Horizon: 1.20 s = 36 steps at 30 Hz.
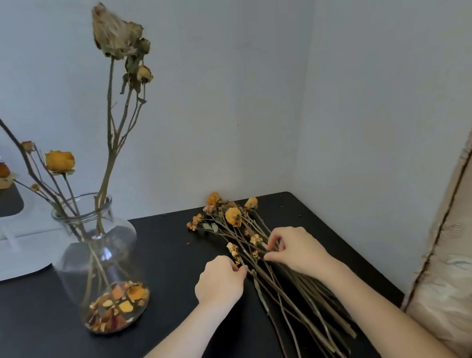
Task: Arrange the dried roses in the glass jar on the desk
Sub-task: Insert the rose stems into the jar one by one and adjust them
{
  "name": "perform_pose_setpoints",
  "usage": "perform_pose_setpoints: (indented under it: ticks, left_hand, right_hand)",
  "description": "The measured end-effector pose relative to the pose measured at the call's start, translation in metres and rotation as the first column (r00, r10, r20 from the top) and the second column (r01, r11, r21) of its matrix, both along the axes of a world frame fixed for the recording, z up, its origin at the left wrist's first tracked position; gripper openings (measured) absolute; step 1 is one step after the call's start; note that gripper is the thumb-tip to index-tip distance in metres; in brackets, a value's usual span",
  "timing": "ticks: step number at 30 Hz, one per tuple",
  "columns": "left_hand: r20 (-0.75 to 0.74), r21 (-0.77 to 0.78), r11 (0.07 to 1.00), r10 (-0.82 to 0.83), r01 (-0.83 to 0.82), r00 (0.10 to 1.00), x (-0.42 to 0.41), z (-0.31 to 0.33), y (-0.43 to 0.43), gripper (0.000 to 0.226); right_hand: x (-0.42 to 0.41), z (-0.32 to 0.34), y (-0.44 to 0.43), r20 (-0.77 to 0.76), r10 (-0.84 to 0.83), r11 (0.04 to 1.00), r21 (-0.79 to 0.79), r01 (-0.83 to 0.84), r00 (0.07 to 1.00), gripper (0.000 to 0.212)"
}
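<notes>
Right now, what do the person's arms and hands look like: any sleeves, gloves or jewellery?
The left hand and right hand are bare, with no gloves, and no ring shows on the fingers. No watch or bracelet shows at either wrist. The left forearm and right forearm are uncovered down to the frame's edge, so no sleeve is in view.

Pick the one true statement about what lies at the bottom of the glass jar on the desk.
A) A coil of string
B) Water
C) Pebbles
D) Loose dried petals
D: a heap of loose orange and red petals covers the bottom of the glass jar, and no water line, pebbles or string show through the glass.
</notes>
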<state>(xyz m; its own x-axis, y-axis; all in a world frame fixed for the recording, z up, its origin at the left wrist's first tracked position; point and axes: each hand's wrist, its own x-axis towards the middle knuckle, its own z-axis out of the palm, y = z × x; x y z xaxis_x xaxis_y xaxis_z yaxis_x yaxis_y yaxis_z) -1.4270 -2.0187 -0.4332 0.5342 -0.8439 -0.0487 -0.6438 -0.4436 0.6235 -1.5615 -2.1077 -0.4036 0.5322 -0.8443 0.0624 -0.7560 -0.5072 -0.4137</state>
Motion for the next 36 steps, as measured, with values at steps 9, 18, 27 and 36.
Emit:
perform_pose_setpoints:
  ticks: [9, 18, 27, 36]
  left_hand:
    - [-0.056, -0.006, 0.998, 0.057, -0.057, 0.997, 0.004, -0.003, -0.013, 0.025]
    - [-0.146, 0.019, 0.995, 0.100, -0.098, 0.984, 0.005, -0.004, -0.020, 0.023]
    - [-0.264, 0.035, 0.991, 0.134, -0.129, 0.955, -0.003, -0.008, -0.032, 0.021]
    - [-0.476, -0.151, 0.971, 0.091, -0.184, 0.875, 0.011, 0.015, -0.034, 0.013]
  right_hand:
    - [0.015, -0.005, -0.008, -0.091, 0.014, 0.994, -0.104, -0.023, 0.996, 0.022]
    - [0.026, -0.012, -0.012, -0.152, -0.002, 0.977, -0.210, -0.030, 0.988, 0.012]
    - [0.019, 0.007, -0.017, 0.023, -0.027, 0.995, -0.092, 0.029, 0.999, 0.010]
    - [0.010, 0.031, -0.033, 0.322, -0.046, 0.997, 0.076, 0.023, 0.945, 0.009]
